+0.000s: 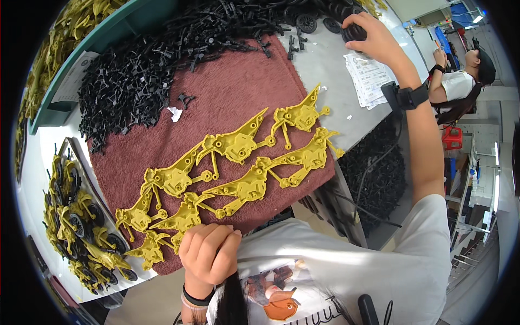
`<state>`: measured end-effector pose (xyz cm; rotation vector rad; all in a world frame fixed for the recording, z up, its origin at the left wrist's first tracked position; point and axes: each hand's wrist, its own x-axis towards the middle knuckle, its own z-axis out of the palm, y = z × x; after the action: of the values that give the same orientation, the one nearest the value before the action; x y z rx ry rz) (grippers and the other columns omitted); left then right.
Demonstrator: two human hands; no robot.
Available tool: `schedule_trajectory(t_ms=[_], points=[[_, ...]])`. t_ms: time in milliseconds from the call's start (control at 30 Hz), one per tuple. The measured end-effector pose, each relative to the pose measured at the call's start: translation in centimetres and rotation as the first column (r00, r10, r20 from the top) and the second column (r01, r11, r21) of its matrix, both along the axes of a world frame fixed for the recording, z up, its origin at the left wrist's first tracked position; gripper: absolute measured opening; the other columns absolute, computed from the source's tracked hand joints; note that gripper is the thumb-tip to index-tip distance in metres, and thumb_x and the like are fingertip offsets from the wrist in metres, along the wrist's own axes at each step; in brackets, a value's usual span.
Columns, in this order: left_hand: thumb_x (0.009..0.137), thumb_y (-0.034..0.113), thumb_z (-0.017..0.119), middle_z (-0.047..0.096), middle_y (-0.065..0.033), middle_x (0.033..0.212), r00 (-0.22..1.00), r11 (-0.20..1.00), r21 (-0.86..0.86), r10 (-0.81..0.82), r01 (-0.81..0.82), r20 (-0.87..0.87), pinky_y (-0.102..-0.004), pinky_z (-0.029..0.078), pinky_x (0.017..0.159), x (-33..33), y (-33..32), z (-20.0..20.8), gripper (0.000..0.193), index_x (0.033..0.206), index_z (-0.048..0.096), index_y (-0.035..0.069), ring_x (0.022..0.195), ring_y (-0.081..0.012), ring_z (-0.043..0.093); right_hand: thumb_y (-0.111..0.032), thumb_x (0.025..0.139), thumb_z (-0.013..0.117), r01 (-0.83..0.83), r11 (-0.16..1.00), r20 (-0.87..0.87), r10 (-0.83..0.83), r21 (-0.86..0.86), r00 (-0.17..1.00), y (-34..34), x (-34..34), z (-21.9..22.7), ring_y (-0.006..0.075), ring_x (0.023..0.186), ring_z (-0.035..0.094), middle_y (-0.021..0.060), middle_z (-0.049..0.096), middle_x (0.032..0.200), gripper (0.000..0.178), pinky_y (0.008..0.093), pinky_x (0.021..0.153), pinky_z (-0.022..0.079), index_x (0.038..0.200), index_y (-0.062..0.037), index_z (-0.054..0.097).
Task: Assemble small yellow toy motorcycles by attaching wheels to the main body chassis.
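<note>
My right hand [376, 40] reaches to the far right of the table, its fingers closed round a small stack of black toy wheels [355, 33]. Down at the towel's near edge, my left hand [210, 252] is curled closed, and what its fingers hold, if anything, is hidden. Two slanting rows of yellow plastic toy motorcycle body halves [233, 146] lie on the reddish-brown towel [233, 81]. The nearest ones are right beside my left hand. More loose black wheels [306, 23] lie to the left of my right hand.
A large heap of small black parts [130, 81] covers the towel's far left. Behind it stands a green bin wall [103, 46] with yellow parts beyond. Assembled yellow-and-black toy motorcycles [81, 222] pile up at left. Printed slips [368, 81] lie below my right hand. Another person [460, 84] sits at right.
</note>
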<state>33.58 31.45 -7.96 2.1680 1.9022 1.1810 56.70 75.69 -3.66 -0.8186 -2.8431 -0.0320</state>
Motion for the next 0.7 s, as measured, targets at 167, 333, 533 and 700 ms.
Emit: schedule_trajectory(t_ms=[167, 333, 533, 700], points=[[0.066, -0.002, 0.067, 0.062, -0.0049, 0.090, 1.000, 1.000, -0.003, 0.005, -0.005, 0.004, -0.0327, 0.049, 0.063, -0.1, 0.0, -0.1, 0.029, 0.094, 0.063, 0.007, 0.073, -0.0207, 0.062, -0.010, 0.071, 0.072, 0.035, 0.997, -0.062, -0.040, -0.072, 0.997, -0.5, -0.3, 1.5, 0.0268, 0.093, 0.061, 0.0090, 0.063, 0.099, 0.037, 0.0322, 0.086, 0.047, 0.107, -0.0081, 0.063], [0.066, -0.002, 0.067, 0.062, -0.0053, 0.089, 1.000, 1.000, -0.012, -0.013, 0.013, -0.003, -0.0329, 0.049, 0.063, 0.0, 0.2, 0.2, 0.030, 0.094, 0.063, 0.007, 0.073, -0.0209, 0.062, -0.014, 0.072, 0.074, 0.027, 0.987, -0.169, -0.054, -0.159, 0.984, 0.0, -1.2, 2.1, 0.0270, 0.095, 0.062, 0.0107, 0.065, 0.103, 0.040, 0.0315, 0.088, 0.048, 0.110, -0.0101, 0.064], [0.063, -0.007, 0.058, 0.062, -0.0091, 0.083, 0.999, 1.000, 0.018, 0.012, -0.013, 0.039, -0.0345, 0.047, 0.058, 0.2, 0.3, 0.0, 0.029, 0.089, 0.062, 0.004, 0.068, -0.0262, 0.060, -0.016, 0.071, 0.076, 0.029, 0.994, 0.137, -0.043, 0.106, 0.990, 0.2, -2.3, 0.5, 0.0313, 0.095, 0.061, 0.0115, 0.064, 0.100, 0.038, 0.0373, 0.086, 0.048, 0.108, -0.0137, 0.065], [0.063, -0.006, 0.059, 0.062, -0.0089, 0.082, 0.998, 1.000, 0.025, -0.003, 0.001, 0.056, -0.0346, 0.047, 0.059, 0.3, 0.2, -0.1, 0.027, 0.088, 0.062, 0.004, 0.068, -0.0263, 0.061, -0.012, 0.072, 0.073, 0.076, 0.994, -0.079, -0.082, -0.078, 0.994, 0.9, -0.4, 1.8, 0.0269, 0.092, 0.064, 0.0102, 0.068, 0.101, 0.034, 0.0330, 0.086, 0.049, 0.105, -0.0128, 0.067]])
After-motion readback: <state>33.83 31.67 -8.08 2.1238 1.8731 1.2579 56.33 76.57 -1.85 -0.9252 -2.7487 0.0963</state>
